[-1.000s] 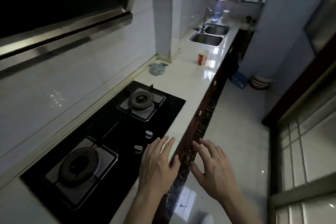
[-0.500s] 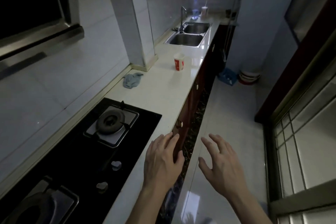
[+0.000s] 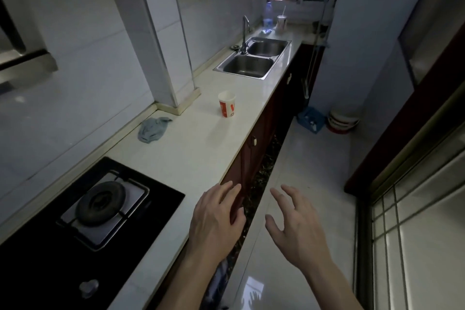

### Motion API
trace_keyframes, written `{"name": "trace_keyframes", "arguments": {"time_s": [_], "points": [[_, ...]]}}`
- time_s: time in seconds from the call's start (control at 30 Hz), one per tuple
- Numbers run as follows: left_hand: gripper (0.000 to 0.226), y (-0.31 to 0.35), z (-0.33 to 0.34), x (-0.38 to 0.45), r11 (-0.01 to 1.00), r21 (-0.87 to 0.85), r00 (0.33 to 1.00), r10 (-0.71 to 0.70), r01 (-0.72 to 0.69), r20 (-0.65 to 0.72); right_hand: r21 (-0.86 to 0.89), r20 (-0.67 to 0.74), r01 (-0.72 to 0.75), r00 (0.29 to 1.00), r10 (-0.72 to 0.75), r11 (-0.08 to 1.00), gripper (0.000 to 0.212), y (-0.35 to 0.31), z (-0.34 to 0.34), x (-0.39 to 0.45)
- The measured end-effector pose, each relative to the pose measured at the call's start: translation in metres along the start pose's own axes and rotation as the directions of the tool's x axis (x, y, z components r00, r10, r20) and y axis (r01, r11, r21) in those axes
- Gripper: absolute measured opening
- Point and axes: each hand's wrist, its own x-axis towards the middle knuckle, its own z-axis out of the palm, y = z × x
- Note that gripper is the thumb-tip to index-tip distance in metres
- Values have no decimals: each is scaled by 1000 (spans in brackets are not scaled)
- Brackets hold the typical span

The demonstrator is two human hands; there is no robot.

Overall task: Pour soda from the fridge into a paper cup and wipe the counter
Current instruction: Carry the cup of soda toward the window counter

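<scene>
A red and white paper cup [image 3: 227, 104] stands upright on the white counter [image 3: 191, 148], between the stove and the sink. A crumpled grey-blue cloth [image 3: 152, 129] lies by the wall at the foot of a tiled pillar. My left hand [image 3: 216, 221] hovers over the counter's front edge, fingers spread, holding nothing. My right hand [image 3: 294, 226] hangs over the floor beside it, also empty with fingers apart. No soda or fridge is in view.
A black gas stove [image 3: 83, 214] fills the near left. A double steel sink [image 3: 254, 59] with a faucet lies further along, with a plastic bottle [image 3: 268, 19] and a cup behind it. A blue basket [image 3: 310, 118] and stacked basins [image 3: 342, 121] sit on the narrow floor.
The view has moved forward along the counter: the near burner has left the frame and the cup, cloth and sink are closer. Both hands stay open and empty.
</scene>
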Motion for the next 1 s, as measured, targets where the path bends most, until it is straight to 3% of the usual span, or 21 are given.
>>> {"name": "trace_keyframes", "arguments": {"time_s": [0.37,0.7,1.0], "points": [[48,-6,57,154,1000,15,1000,7,-7,-14,-29,83,7,997,-5,1000,57,55,36,141],[53,-46,78,342,991,-15,990,-133,132,-40,-73,127,106,987,-96,992,56,84,67,343],[54,-82,95,429,967,15,965,-253,255,-66,-41,212,202,959,-189,979,60,102,116,454]]}}
